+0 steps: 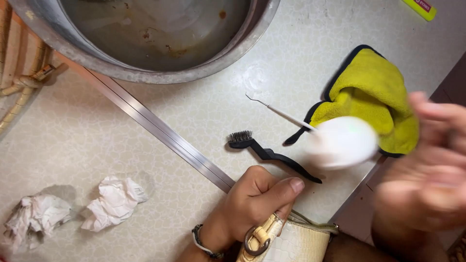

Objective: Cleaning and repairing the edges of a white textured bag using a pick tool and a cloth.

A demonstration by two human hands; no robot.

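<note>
Hands (255,204) on cream handbag (291,240) — steady

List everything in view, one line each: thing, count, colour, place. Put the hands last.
Metal basin: one, grey, stained inside, top left.
Metal strip: one, silver, diagonal across the table.
Crumpled tissues: two, white, lower left.
Small brush: one, black, centre.
Hooked pick: one, white handle, above the brush.
Cloth: one, yellow with black edge, right.
Rounded object: one, white, blurred, by the right hand.
Handbag: one, cream, bottom centre.
Flat object: one, yellow-green, top right corner.
Table: one, pale patterned.
Left hand: grips the handbag.
Right hand: blurred, right edge.
</note>
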